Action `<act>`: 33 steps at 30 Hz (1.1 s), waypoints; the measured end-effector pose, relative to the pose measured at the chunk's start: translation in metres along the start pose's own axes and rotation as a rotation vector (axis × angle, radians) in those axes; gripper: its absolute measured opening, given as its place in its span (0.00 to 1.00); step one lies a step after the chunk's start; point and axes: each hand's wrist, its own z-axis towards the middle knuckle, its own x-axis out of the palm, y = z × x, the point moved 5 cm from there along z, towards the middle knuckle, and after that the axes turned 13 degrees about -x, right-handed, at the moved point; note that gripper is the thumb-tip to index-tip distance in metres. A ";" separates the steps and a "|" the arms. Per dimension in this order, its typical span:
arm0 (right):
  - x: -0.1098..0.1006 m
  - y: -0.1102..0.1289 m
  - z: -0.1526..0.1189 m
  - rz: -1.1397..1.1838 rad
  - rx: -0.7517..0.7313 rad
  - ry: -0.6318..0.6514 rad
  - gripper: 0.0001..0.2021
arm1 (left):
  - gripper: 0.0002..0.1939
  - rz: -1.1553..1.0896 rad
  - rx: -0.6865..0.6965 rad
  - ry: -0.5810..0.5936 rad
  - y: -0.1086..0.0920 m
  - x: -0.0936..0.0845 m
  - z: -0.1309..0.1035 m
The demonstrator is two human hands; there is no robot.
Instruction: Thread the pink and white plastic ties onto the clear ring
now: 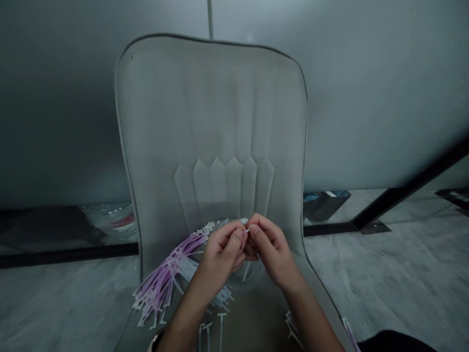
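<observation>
My left hand [224,247] and my right hand [270,249] meet over the chair seat, thumbs and fingertips pinched together. Between them shows the tip of a thin white plastic piece [246,231]; the fingers cover most of it. Below the hands a pale strip [246,272] slants downward, and I cannot tell whether it is part of that piece. Beside my left hand lies a fanned bundle of purple plastic strips [164,274] with white T-shaped ends. Whitish strips [187,268] lie against them, partly behind my left forearm.
The grey padded chair [216,107] has its backrest against a pale wall panel. Loose T-ended strips [221,330] lie at the seat's front, with more strips [291,325] by my right forearm. A dark bag [324,205] and clear plastic packaging [122,217] appear near the floor behind.
</observation>
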 end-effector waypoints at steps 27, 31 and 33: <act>-0.003 -0.002 -0.003 -0.087 -0.083 0.041 0.15 | 0.16 0.292 0.140 -0.081 0.000 -0.010 -0.003; -0.002 -0.001 -0.002 -0.094 -0.094 0.053 0.15 | 0.17 0.313 0.153 -0.094 -0.001 -0.011 -0.003; -0.001 0.002 -0.001 -0.123 -0.103 0.054 0.15 | 0.17 0.340 0.161 -0.105 -0.002 -0.011 -0.003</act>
